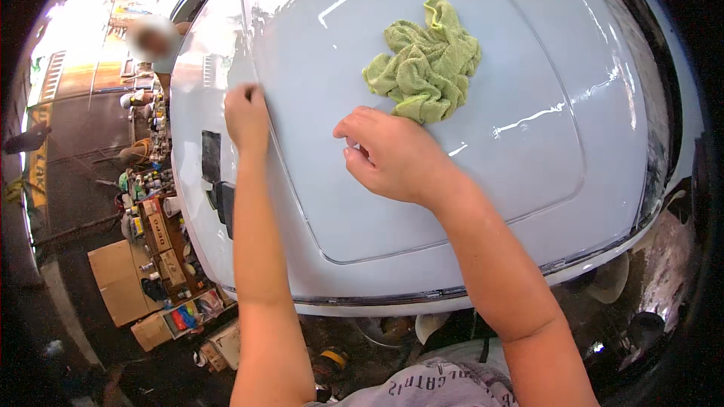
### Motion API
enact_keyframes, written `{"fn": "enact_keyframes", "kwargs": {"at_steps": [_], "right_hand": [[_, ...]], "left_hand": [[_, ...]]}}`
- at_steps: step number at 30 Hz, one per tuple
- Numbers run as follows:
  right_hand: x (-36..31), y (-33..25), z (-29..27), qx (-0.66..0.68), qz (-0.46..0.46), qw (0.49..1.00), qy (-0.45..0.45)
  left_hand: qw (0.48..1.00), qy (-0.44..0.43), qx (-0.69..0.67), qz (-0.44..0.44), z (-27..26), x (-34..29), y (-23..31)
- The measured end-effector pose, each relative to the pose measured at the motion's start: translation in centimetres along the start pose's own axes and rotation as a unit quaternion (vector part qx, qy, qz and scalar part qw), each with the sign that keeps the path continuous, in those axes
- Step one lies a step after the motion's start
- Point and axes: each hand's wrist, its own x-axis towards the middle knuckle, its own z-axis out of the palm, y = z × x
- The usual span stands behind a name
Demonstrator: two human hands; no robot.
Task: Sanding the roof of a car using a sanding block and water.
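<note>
The left hand [246,115] is pressing closed fingers on the pale blue car hood [528,173] left of frame centre, holding something too small to tell. The right hand [392,154] is curling loosely at centre, empty, touching the crumpled green microfibre cloth [426,64] just above it. Grit trapped under either hand could be scratching the glossy paint.

Crumpled lime-green cloth [424,62] on glossy pale blue-white car hood [528,143]
</note>
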Motion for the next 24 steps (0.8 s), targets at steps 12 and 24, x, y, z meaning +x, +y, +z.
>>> {"fn": "enact_keyframes", "kwargs": {"at_steps": [12,24], "right_hand": [[-0.5,0.8,0.5,-0.013,-0.023,1.000,0.012],[-0.2,0.4,0.2,0.009,-0.031,0.999,0.043]], "left_hand": [[0.994,-0.021,-0.043,-0.094,5.1,14.2,-0.6],[0.995,-0.005,-0.071,-0.065,3.4,10.0,-1.6]]}}
